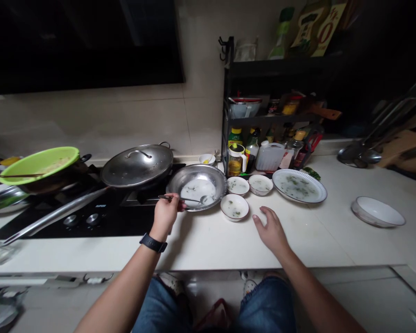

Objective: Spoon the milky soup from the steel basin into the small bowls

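My left hand [168, 210] is closed on the dark handle of a spoon [190, 200], whose bowl rests inside a wide metal basin [217, 178]. A whitish liquid with dark bits [197, 188] lies in the basin's bottom. My right hand [270, 229] hovers over the counter, fingers apart and holding nothing. Closest to it is a small bowl [235, 207] of pale liquid with green bits. Behind that bowl are two more small bowls, one on the left [238, 186] and one on the right [260, 184], with similar contents. A large ridged plate [300, 186] holds more of the same liquid.
On the black cooktop [125, 217] sits a lidded long-handled wok [137, 164]; a green colander [41, 164] is farther left. A rack of bottles and jars [273, 118] backs the bowls. At right lie a white bowl [377, 212] and metal ladles [360, 156].
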Available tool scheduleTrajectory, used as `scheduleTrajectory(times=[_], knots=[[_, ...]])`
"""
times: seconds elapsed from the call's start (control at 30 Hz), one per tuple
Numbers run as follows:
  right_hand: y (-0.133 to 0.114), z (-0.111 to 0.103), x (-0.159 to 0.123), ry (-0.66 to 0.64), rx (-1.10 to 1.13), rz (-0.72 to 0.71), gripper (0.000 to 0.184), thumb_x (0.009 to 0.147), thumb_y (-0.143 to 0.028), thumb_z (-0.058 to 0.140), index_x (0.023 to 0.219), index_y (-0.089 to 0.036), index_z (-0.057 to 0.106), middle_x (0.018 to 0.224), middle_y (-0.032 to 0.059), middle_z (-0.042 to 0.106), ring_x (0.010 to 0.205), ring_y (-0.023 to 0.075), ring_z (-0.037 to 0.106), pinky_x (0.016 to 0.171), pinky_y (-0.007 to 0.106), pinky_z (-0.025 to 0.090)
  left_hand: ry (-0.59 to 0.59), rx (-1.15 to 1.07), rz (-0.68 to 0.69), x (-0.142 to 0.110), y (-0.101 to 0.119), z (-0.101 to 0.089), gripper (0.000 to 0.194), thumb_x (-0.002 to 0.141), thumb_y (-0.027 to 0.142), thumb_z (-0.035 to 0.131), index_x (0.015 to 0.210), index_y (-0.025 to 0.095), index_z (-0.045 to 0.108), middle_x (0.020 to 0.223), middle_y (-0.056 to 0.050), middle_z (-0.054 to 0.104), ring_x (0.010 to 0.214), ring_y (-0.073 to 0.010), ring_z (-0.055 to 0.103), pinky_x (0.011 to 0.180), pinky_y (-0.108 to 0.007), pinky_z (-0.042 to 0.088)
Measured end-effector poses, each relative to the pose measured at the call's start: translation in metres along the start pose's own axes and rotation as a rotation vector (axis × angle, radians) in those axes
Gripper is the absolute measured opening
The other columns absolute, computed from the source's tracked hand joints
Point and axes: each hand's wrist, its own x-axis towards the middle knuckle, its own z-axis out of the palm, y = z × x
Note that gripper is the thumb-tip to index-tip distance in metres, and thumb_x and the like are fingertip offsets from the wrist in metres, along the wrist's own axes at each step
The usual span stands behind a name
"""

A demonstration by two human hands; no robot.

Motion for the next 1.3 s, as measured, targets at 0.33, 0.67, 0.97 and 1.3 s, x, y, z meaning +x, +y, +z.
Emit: scheduleTrajectory(times=[0.33, 0.67, 0.97, 1.3], knots=[[0.004, 0.002, 0.000, -0.012, -0.009, 0.001, 0.048, 0.099, -0.056, 0.053, 0.123, -0.016, 0.063, 0.125, 0.0210, 0.068, 0.120, 0.0351, 0.064, 0.105, 0.057, 0.054, -0.057, -0.179, 0.045, -0.001, 0.037, 0.007, 0.037, 0.082, 0.044, 0.074, 0.098, 0.015, 0.058, 0.073, -0.006, 0.073, 0.064, -0.0229, 0.076, 0.062, -0.035, 0.063], [0.000, 0.000, -0.001, -0.002, -0.003, -0.012, 0.050, 0.100, -0.057, 0.052, 0.124, -0.015, 0.063, 0.124, 0.0223, 0.068, 0.120, 0.0355, 0.065, 0.104, 0.057, 0.054, -0.171, -0.209, 0.060, -0.028, 0.071, 0.031, 0.045, 0.081, 0.048, 0.078, 0.101, 0.014, 0.058, 0.077, -0.006, 0.074, 0.067, -0.0237, 0.076, 0.065, -0.038, 0.064], [-0.001, 0.000, -0.001, -0.003, -0.005, -0.027, 0.047, 0.101, -0.055, 0.052, 0.125, -0.015, 0.062, 0.126, 0.0221, 0.068, 0.121, 0.0357, 0.064, 0.105, 0.058, 0.054, -0.317, 0.027, 0.215, -0.064, 0.038, 0.065, 0.030, 0.097, 0.046, 0.059, 0.106, 0.018, 0.062, 0.075, -0.007, 0.074, 0.067, -0.0241, 0.076, 0.065, -0.037, 0.063], [0.000, 0.000, -0.001, 0.000, -0.007, -0.027, 0.046, 0.100, -0.054, 0.052, 0.125, -0.016, 0.063, 0.125, 0.0215, 0.069, 0.120, 0.0355, 0.065, 0.104, 0.058, 0.054, -0.512, 0.592, 1.272, -0.094, 0.019, 0.048, 0.036, 0.097, 0.006, 0.050, 0.129, 0.017, 0.062, 0.111, -0.017, 0.078, 0.096, -0.0238, 0.077, 0.081, -0.034, 0.064]])
